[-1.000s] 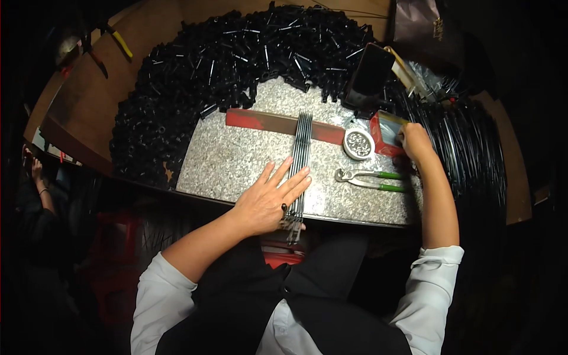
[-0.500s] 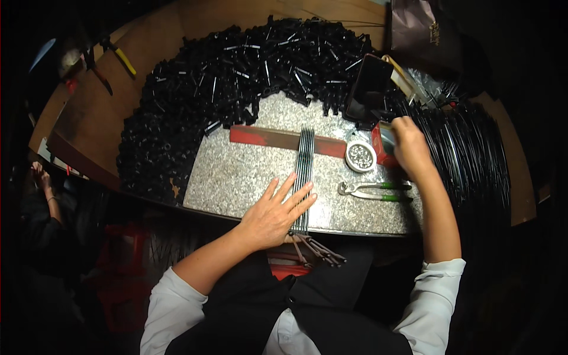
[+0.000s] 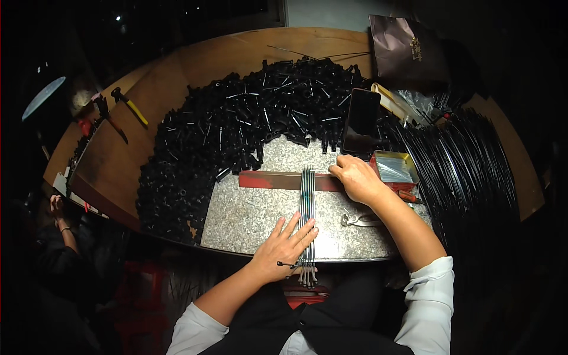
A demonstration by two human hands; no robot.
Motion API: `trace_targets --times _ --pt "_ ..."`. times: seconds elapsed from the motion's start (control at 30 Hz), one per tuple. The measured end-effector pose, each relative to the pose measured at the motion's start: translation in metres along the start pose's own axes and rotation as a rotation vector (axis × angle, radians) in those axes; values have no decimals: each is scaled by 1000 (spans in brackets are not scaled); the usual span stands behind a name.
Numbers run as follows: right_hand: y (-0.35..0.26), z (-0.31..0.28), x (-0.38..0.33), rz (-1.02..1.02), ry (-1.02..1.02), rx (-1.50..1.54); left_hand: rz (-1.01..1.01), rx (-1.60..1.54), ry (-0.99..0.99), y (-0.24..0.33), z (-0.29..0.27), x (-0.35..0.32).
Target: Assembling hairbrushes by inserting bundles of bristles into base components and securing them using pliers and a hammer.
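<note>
- Thin dark rods (image 3: 308,204): a narrow row, side by side, lying across the red-and-brown bar (image 3: 266,180) on the speckled stone worktop (image 3: 236,216); their knobbed ends (image 3: 308,279) overhang the near edge.
- My left hand (image 3: 279,249): laid flat, fingers spread, palm down over the row near that edge; it presses rather than grips. Thumb mostly hidden.
- One knobbed end sticks out leftward from under this hand, apart from the rest.
- My right hand (image 3: 358,180): fingers curled, over the bar's right end, beside the red box (image 3: 397,167) of fine pale pieces. Fingertips are small and partly turned away, so I cannot tell whether they pinch anything.
- Pincers (image 3: 359,220): partly under my right forearm, untouched as far as I see.
- Handling, judged by eye: each rod light, fairly stiff but springy along its length; the glossy surface probably slides, so the row could fan out or roll.
- Best hold, I judge: flat pressure across all shafts between bar and knobs; a single rod, pinched just above its knob.
</note>
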State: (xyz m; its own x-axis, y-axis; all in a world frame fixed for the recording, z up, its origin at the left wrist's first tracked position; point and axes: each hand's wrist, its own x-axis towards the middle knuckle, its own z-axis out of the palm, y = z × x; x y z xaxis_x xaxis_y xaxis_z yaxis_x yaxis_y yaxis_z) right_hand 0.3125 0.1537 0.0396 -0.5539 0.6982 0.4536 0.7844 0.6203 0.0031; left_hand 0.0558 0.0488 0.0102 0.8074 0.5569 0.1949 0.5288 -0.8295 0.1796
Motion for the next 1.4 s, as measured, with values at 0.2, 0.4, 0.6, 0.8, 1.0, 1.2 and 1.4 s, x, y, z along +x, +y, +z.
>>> trace_targets --times 0.2,0.4,0.6,0.8,1.0,1.2,1.4 --pt "4 -3 -1 55 -37 -75 21 31 29 -3 1 1" --pt "6 2 -3 76 -36 -90 27 34 44 -2 1 3" --pt "5 2 -3 58 -12 -91 34 56 57 -3 4 2" --pt "7 2 -4 64 -22 -76 42 48 81 -2 3 4" --pt "8 4 -5 74 -33 -76 42 42 85 -1 3 4" --pt "10 5 -5 54 -19 -76 40 45 69 -1 4 4" --pt "9 3 -6 51 -16 -75 33 54 45 -1 4 4"
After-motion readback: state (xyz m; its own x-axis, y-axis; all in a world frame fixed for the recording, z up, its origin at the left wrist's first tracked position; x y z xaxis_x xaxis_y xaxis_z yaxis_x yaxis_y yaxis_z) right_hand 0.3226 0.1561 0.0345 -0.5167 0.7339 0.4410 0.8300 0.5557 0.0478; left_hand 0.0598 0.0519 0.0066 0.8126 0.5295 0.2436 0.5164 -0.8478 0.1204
